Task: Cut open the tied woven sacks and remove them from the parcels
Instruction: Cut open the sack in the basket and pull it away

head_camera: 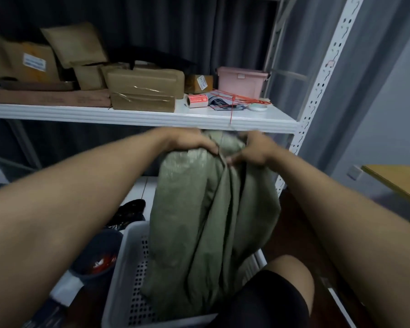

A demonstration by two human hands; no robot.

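At the centre of the head view, an olive-green woven sack (211,221) is held upright, its lower end resting in a white perforated basket (130,268) at 6 o'clock. The sack's top is gripped by the left hand (189,142) at 11 o'clock, fingers curled over the fabric, and its gathered folds are pinched by the right hand (251,150) at 1 o'clock. Above, at 12 o'clock, brown taped parcels (142,91) and a pink box (240,81) are seen on a white shelf (128,116).
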